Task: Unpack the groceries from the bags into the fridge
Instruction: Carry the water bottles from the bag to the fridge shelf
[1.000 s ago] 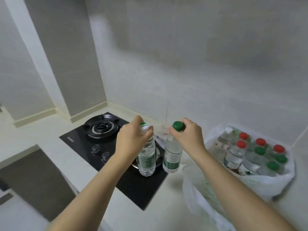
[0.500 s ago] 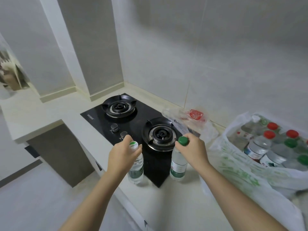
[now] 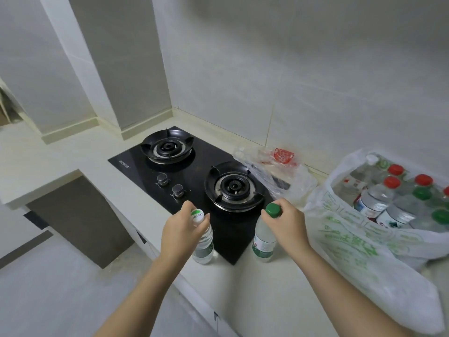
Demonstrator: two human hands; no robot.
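Observation:
My left hand grips the neck of a clear water bottle with a white and green cap. My right hand grips the neck of a water bottle with a green cap. Both bottles hang upright over the front edge of the black gas hob. A white plastic bag with green print stands on the counter to the right, holding several bottles with red caps and green caps. No fridge is in view.
An empty clear plastic bag with a red mark lies behind the right burner. The pale counter runs along the tiled wall and turns left at the corner. The floor lies at lower left.
The view has drawn back and turned left, so the hob and both burners now show. Both hands have carried their bottles from above the hob toward its front edge.

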